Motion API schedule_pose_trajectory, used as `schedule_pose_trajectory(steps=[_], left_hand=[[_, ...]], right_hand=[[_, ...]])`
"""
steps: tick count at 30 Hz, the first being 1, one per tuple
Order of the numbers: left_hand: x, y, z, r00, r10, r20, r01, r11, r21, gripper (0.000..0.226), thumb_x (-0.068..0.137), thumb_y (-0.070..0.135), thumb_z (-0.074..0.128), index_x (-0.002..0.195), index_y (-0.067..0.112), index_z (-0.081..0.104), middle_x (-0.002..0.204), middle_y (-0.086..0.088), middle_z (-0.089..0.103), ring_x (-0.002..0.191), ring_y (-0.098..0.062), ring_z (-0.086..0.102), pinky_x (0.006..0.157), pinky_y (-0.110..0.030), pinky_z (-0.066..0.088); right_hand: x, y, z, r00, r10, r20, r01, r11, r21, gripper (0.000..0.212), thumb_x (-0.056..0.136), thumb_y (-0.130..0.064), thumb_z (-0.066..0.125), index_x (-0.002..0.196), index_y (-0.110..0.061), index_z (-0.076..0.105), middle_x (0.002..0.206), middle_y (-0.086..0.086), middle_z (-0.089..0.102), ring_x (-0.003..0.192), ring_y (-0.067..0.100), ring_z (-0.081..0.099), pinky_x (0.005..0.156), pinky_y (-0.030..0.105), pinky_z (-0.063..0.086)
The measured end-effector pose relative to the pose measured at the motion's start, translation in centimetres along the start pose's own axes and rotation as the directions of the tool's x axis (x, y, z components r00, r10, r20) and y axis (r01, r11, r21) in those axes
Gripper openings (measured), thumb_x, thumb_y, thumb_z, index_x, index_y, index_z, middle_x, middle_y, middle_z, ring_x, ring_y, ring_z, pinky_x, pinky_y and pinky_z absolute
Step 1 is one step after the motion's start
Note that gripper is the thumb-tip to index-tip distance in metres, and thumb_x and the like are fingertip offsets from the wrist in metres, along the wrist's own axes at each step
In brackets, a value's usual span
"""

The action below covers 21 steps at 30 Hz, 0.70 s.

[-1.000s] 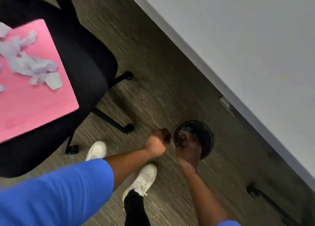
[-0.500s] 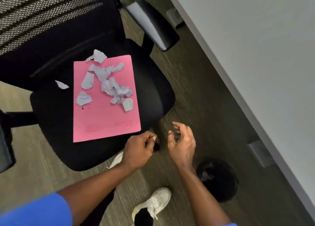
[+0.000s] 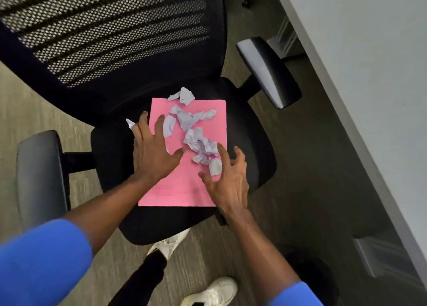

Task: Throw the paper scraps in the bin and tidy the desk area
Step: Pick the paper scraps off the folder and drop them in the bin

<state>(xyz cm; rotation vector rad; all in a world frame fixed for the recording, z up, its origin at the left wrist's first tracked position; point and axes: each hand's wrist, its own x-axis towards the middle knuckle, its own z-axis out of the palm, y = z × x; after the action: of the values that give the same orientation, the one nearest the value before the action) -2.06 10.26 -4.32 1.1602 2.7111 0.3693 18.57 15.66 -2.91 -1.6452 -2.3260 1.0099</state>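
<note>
Both hands reach empty, fingers spread: left hand (image 3: 151,154) flat on a pink folder (image 3: 184,185) on the office chair (image 3: 249,125) at frame centre, right hand (image 3: 227,183) beside the paper scraps (image 3: 196,137). Most scraps remain unbinned.

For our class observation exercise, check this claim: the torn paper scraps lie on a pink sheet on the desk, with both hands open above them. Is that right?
Not quite. The head view shows the pink sheet with the paper scraps lying on the seat of the black office chair, not on the desk. The rest holds: the left hand and right hand are both open above them.
</note>
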Motion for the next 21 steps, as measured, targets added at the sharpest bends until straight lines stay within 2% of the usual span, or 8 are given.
schedule_pose_trajectory(steps=[5, 10, 16, 19, 21], left_hand=[[0.6, -1.5, 1.1, 0.982, 0.121, 0.148, -0.116, 0.992, -0.041, 0.119, 0.074, 0.05, 0.09, 0.167, 0.031, 0.019, 0.175, -0.017, 0.003, 0.148, -0.04, 0.025, 0.117, -0.054, 0.043], [0.6, -2.1, 2.0, 0.971, 0.136, 0.197, -0.118, 0.988, -0.099, 0.11, 0.084, 0.038, 0.087, 0.17, 0.031, 0.018, 0.178, -0.011, -0.004, 0.146, -0.036, 0.026, 0.119, -0.048, 0.041], [1.5, -2.5, 1.8, 0.967, 0.17, 0.19, -0.157, 0.984, -0.079, 0.08, 0.094, 0.031, 0.079, 0.163, 0.017, 0.041, 0.175, -0.006, 0.025, 0.139, -0.035, 0.036, 0.12, -0.04, 0.041], [1.9, -2.9, 1.8, 0.957, 0.213, 0.196, -0.201, 0.977, -0.075, 0.065, 0.096, 0.028, 0.077, 0.154, 0.012, 0.053, 0.166, -0.008, 0.042, 0.13, -0.036, 0.044, 0.116, -0.042, 0.044], [1.9, -3.2, 1.9, 0.953, 0.246, 0.174, -0.236, 0.969, -0.074, 0.053, 0.096, 0.022, 0.077, 0.144, 0.007, 0.062, 0.158, -0.011, 0.052, 0.122, -0.037, 0.05, 0.109, -0.045, 0.049]], right_hand=[[1.8, -2.2, 1.4, 0.996, -0.064, 0.064, 0.071, 0.991, -0.115, 0.092, 0.09, -0.042, 0.075, 0.159, -0.051, 0.014, 0.169, 0.004, 0.002, 0.149, 0.029, 0.026, 0.093, 0.051, 0.057], [3.9, -3.2, 2.7, 0.989, -0.098, 0.106, 0.122, 0.962, -0.245, 0.095, 0.092, -0.033, 0.075, 0.16, -0.048, 0.011, 0.17, 0.011, -0.001, 0.147, 0.038, 0.029, 0.088, 0.05, 0.059], [7.1, -5.1, 3.8, 0.966, -0.161, 0.202, 0.234, 0.878, -0.418, 0.092, 0.092, -0.038, 0.074, 0.161, -0.042, 0.012, 0.167, 0.019, 0.012, 0.144, 0.046, 0.033, 0.087, 0.053, 0.059], [8.0, -6.0, 4.3, 0.949, -0.187, 0.254, 0.292, 0.823, -0.486, 0.079, 0.096, -0.035, 0.069, 0.158, -0.039, 0.02, 0.16, 0.019, 0.021, 0.139, 0.045, 0.036, 0.081, 0.05, 0.06], [8.1, -6.4, 4.5, 0.946, -0.196, 0.259, 0.306, 0.807, -0.506, 0.063, 0.098, -0.03, 0.066, 0.151, -0.034, 0.032, 0.152, 0.017, 0.027, 0.134, 0.043, 0.038, 0.075, 0.046, 0.059]])
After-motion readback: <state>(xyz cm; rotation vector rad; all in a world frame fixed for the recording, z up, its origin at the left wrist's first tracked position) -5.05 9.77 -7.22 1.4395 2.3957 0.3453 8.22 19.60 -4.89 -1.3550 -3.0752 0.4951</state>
